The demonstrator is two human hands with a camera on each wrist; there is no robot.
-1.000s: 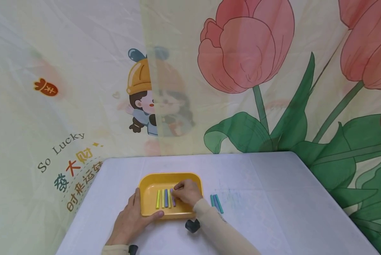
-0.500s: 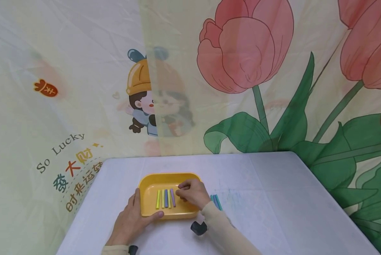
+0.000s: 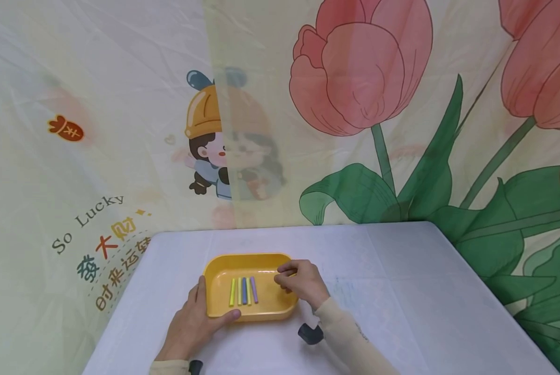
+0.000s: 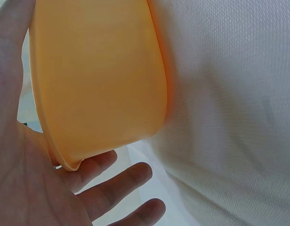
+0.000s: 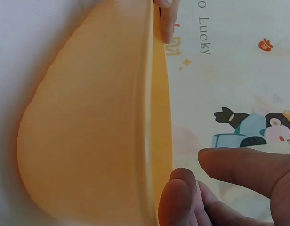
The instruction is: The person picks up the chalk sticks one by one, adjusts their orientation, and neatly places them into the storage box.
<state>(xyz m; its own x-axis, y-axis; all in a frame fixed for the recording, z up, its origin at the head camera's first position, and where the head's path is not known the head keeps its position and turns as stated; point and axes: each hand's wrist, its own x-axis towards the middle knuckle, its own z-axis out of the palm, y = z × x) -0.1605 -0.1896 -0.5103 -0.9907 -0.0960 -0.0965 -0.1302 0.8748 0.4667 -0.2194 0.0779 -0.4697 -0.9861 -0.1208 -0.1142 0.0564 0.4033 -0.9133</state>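
1. Yellow tray (image 5: 88, 136): outer wall and rim seen edge-on, filling the area left of the right hand.
2. Right hand (image 5: 229, 188): thumb and curled fingers (image 5: 180, 197) just beside the tray rim, holding nothing (contact with the rim cannot be told).
3. Fingertip (image 5: 167, 19) of the other hand: at the rim's far end.
4. Printed backdrop (image 5: 239, 70): beyond the hand, cartoon figure and "Lucky" lettering.

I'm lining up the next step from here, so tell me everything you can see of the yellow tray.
The yellow tray is a shallow rounded rectangle, apparently smooth plastic, sitting flat on the white tablecloth. Five chalk sticks lie side by side inside it, left of centre. The left hand holds its near left corner, thumb along the left rim. The right hand is at its right rim, fingers curled; contact is unclear.
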